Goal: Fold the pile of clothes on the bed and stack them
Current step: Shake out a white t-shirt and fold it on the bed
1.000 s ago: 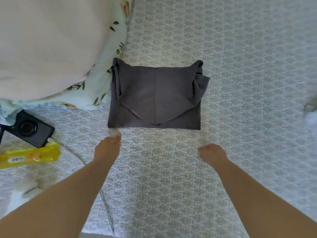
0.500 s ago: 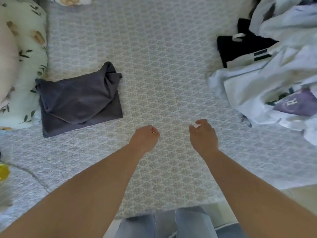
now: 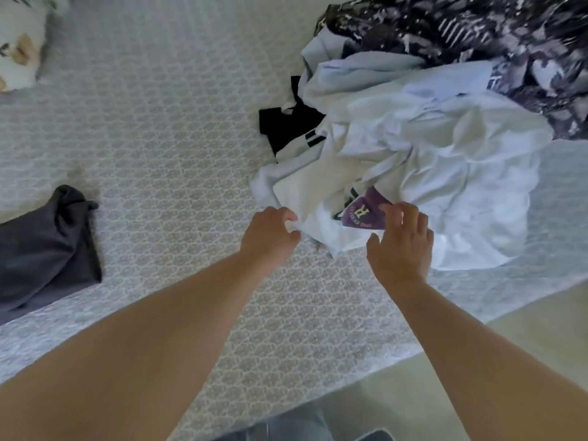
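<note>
- Left hand (image 3: 270, 233) at frame centre pinches the near edge of the white shirt (image 3: 321, 214).
- Right hand (image 3: 401, 240), fingers spread, rests on it.
- Pile of clothes (image 3: 429, 148) upper right on the bed (image 3: 165, 128); folded grey garment (image 3: 44, 249) at left edge.

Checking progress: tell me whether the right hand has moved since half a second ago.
Yes. The right hand has gone forward and right to the pile of clothes, judged against that pile.
</note>
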